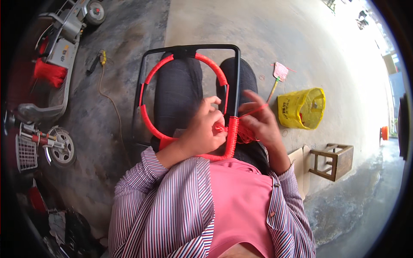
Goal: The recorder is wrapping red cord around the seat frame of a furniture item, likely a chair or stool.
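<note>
Across my thighs lies a black rectangular frame (189,47) with a ring inside it, partly wound in red cord. Tight red wrapping (232,136) covers the lower right side and corner of the frame. My left hand (206,127) reaches through the ring, its fingers closed on a small bunch of red cord (221,128) beside the wrapped bar. Just right of the bar, my right hand (262,122) is closed on a strand of red cord, which runs from the bar over its fingers. Its fingertips are slightly blurred. Under it hangs a loose bundle of red cord (246,134).
A yellow bucket (291,112) lies to the right, near a pink fly swatter (280,72). A wooden stool (332,160) and a sheet of cardboard (302,165) are nearer me. Left are a parked vehicle (60,56), a wheel (62,146) and a cable (102,84) on the floor.
</note>
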Demonstrator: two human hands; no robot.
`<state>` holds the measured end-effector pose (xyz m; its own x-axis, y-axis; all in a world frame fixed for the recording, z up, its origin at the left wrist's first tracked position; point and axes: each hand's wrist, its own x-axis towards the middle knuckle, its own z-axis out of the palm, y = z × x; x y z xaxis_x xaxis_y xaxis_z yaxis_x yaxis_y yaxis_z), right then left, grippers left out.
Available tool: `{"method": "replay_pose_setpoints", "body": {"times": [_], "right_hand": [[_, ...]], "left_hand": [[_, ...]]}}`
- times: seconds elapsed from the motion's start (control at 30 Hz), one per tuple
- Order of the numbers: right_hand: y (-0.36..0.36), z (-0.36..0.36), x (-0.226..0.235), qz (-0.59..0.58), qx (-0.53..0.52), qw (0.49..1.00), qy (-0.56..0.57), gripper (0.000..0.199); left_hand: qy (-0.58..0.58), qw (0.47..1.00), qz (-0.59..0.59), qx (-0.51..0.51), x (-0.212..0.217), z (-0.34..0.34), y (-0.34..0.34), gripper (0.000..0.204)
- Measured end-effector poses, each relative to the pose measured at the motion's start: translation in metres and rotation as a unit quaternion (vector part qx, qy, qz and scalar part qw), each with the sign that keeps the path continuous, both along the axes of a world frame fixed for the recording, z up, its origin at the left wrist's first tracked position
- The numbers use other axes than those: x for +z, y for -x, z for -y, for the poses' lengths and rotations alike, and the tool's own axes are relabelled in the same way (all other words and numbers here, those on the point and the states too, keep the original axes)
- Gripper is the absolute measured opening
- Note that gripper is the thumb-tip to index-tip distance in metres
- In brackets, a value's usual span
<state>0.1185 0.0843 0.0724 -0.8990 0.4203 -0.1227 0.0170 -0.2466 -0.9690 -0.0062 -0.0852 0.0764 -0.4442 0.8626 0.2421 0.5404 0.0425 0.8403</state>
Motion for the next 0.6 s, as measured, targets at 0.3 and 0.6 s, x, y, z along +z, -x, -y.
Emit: {"method": "replay_pose_setpoints", "body": {"times": [0.3,0.6], "right_hand": [[0.023,0.033,0.045,-0.011,0.063,0.829,-0.556,0.039],[0.0,-0.034,0.054,0.005,0.032,0.944,-0.329,0.018]], "left_hand": [[-0.122,0.979,0.159,0.021,-0.006,0.005,0.009,0.014],[-0.111,0.96,0.248,0.066,-0.015,0.001,0.011,0.021]]}}
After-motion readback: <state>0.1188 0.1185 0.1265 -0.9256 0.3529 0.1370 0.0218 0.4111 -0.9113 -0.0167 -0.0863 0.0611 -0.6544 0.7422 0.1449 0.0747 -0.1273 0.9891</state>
